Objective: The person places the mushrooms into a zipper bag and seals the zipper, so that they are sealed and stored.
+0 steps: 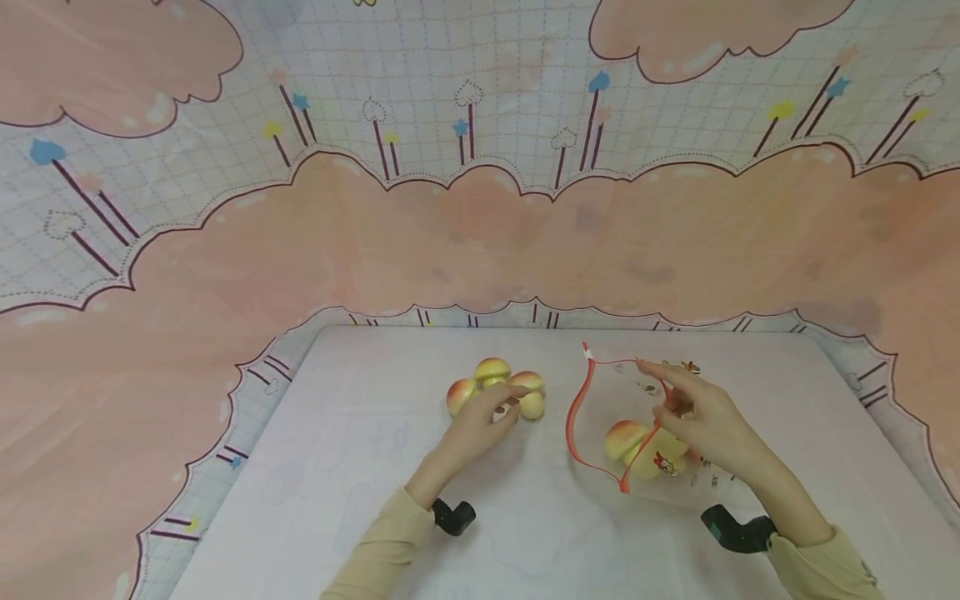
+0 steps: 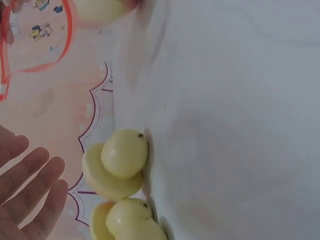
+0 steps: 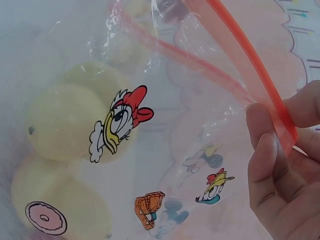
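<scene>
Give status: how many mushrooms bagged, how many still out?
Done: at least two mushrooms in the bag. In hand: right hand pinches the red zip rim open; left hand reaches the loose mushrooms. Left: roughly four on the table.

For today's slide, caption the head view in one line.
Left hand touches toy mushrooms; right hand pinches a clear zip bag's red rim.

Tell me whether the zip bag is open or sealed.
Open. The zip bag's red zipper rim gapes in a wide loop, the right hand pinches one side of it, and peaches already lie inside.
</scene>
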`<state>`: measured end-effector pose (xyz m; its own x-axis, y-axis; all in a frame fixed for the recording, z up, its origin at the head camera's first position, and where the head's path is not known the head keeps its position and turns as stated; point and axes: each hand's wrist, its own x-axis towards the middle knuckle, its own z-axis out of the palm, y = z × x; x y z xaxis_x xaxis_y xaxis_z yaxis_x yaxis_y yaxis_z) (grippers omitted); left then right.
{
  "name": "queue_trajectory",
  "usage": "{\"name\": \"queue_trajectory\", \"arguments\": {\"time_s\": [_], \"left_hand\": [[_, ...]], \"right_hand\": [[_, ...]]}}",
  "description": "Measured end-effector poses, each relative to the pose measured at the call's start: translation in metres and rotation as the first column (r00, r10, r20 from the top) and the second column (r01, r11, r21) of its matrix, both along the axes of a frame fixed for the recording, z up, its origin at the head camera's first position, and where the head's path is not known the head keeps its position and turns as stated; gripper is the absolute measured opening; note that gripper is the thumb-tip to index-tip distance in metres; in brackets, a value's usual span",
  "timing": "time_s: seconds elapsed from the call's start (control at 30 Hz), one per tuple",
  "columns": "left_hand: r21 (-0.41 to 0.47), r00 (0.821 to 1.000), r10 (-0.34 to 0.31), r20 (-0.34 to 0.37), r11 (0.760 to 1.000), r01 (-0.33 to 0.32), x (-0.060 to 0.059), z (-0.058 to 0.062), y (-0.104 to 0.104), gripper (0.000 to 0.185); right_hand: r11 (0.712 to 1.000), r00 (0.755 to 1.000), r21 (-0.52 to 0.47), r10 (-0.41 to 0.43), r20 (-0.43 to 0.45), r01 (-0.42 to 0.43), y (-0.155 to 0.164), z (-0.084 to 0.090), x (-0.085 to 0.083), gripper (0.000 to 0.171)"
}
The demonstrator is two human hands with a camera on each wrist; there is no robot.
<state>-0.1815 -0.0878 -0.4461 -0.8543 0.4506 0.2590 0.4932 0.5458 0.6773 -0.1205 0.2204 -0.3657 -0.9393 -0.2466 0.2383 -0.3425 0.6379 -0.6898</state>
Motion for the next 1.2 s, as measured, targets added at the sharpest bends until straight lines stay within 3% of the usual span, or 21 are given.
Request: {"name": "queue_trajectory", "arguments": {"time_s": [0.63, 1.2], "left_hand": [[-0.026, 0.995, 0.097, -0.02, 0.995, -0.098, -0.016, 0.006, -0.033, 0.03], [0.002, 0.987, 0.159, -0.013, 0.987, -0.159, -0.035, -0.001, -0.065, 0.029]], "right_hand": [[1.0, 1.0, -0.003, -0.009, 0.022, 0.009, -0.001, -0.001, 0.002, 0.055], [1.0, 1.0, 0.02, -0.022, 0.018, 0.022, -0.003, -0.002, 0.005, 0.055]]}}
